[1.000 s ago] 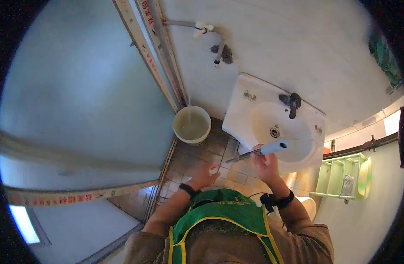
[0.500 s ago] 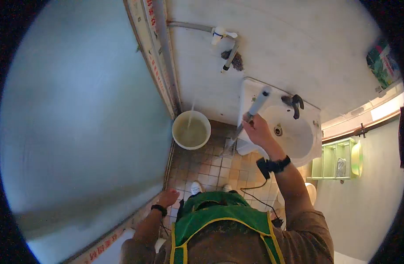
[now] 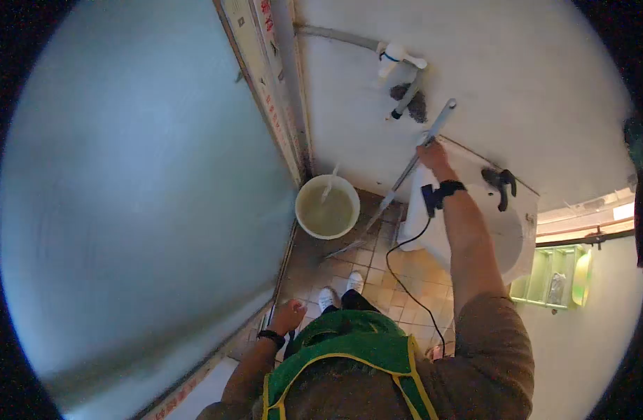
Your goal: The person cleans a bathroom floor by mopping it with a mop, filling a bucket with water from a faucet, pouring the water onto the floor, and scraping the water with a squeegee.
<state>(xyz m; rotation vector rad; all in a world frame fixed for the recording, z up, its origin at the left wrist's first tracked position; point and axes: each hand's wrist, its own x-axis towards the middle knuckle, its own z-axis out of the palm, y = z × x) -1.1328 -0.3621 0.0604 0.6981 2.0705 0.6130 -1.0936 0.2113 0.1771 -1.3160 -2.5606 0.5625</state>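
Note:
My right hand (image 3: 433, 155) is closed around a long grey pole (image 3: 442, 120), which slants down to the left across the front of the washbasin. Its lower end, blurred and see-through, reaches the wet floor tiles near the bucket; I cannot make out what kind of head it has. Low on the left, my left hand (image 3: 288, 316) hangs beside my body with loosely bent fingers and nothing visible in it. A white bucket (image 3: 302, 224) of cloudy water stands in the corner, with a pale stick-like shape rising at its back rim.
A white washbasin (image 3: 521, 269) with a black faucet (image 3: 502, 187) is on the right. A wall tap (image 3: 395, 59) sticks out above the bucket. Frosted glass (image 3: 146, 175) borders the left side. A green rack (image 3: 545, 276) hangs at the right. A black cable (image 3: 398, 280) trails from my right wrist.
My right hand has moved forward and up with the pole, which now reaches closer to the wall. My view has shifted, so the bucket and basin appear farther right.

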